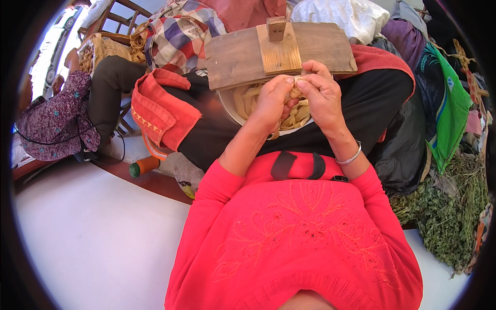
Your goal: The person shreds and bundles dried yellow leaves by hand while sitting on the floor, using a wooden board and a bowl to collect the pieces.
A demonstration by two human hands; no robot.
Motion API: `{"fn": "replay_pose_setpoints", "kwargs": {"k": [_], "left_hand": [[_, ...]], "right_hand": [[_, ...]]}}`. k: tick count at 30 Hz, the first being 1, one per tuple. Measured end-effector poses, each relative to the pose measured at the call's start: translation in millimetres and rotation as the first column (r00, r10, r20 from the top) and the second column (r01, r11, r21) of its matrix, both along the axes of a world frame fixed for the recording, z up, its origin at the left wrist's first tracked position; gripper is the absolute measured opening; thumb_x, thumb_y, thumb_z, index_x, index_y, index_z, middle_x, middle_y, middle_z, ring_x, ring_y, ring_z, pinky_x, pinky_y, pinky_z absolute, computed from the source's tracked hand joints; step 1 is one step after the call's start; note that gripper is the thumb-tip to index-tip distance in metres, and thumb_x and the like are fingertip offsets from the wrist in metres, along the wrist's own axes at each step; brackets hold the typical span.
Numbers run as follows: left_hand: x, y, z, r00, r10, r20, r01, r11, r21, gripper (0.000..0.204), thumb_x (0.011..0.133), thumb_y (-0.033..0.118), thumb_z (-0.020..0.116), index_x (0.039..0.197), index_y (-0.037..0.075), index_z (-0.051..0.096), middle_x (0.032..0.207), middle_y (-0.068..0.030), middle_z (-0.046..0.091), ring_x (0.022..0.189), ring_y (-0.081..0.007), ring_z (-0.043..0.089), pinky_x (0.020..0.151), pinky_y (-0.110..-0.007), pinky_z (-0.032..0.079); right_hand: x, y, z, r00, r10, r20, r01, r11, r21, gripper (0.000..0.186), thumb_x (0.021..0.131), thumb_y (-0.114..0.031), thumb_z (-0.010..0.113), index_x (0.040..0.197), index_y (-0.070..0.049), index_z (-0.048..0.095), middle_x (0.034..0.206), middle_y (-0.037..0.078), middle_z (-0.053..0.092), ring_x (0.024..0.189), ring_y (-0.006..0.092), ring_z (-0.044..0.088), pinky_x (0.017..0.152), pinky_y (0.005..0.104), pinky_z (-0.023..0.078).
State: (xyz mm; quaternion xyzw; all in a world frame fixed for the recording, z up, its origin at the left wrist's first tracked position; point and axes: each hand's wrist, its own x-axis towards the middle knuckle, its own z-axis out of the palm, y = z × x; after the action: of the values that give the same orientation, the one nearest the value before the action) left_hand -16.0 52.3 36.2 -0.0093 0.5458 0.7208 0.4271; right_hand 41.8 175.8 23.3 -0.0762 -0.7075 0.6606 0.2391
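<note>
My left hand (273, 103) and my right hand (323, 101) meet in front of my lap, fingers closed on a bunched pale tan strip (294, 89). They are over a pale bowl (227, 103) holding loose tan strips (299, 116), partly hidden by my hands. Just beyond them a wooden board (227, 54) lies across, with a lighter plank (279, 51) and a small upright block (276, 28) on it.
Red towels (165, 113) lie on my legs. A co-worker in patterned clothing (54, 121) sits at left. A checked cloth (170, 36), white sack (336, 15), black bag (398, 150), green bag (449, 113) and dried plants (439, 217) surround me. An orange spool (147, 166) lies at left.
</note>
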Motion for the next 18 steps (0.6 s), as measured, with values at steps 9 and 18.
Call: {"fn": "replay_pose_setpoints", "kwargs": {"k": [9, 18], "left_hand": [[15, -34, -9, 0.984, -0.154, -0.09, 0.164, 0.979, 0.123, 0.024, 0.097, 0.023, 0.046, 0.099, 0.004, 0.06, 0.063, 0.0004, 0.048, 0.048, -0.0062, 0.036, 0.044, -0.02, 0.028], [2, -34, 5, 0.201, -0.36, -0.911, -0.145, 0.909, -0.391, 0.011, 0.087, 0.014, 0.061, 0.093, 0.005, 0.061, 0.076, -0.0153, 0.06, 0.068, -0.0309, 0.061, 0.06, -0.036, 0.047]], "right_hand": [[1, 9, -5, 0.999, -0.035, -0.034, 0.026, 0.973, -0.23, 0.009, 0.086, 0.0, 0.059, 0.089, 0.005, 0.066, 0.111, 0.004, 0.053, 0.094, 0.0093, 0.052, 0.083, 0.023, 0.042], [12, 35, 37, 0.935, 0.157, 0.319, -0.277, 0.885, 0.375, 0.016, 0.087, -0.015, 0.062, 0.1, -0.006, 0.062, 0.081, 0.008, 0.06, 0.073, 0.0192, 0.06, 0.063, 0.0287, 0.046]]}}
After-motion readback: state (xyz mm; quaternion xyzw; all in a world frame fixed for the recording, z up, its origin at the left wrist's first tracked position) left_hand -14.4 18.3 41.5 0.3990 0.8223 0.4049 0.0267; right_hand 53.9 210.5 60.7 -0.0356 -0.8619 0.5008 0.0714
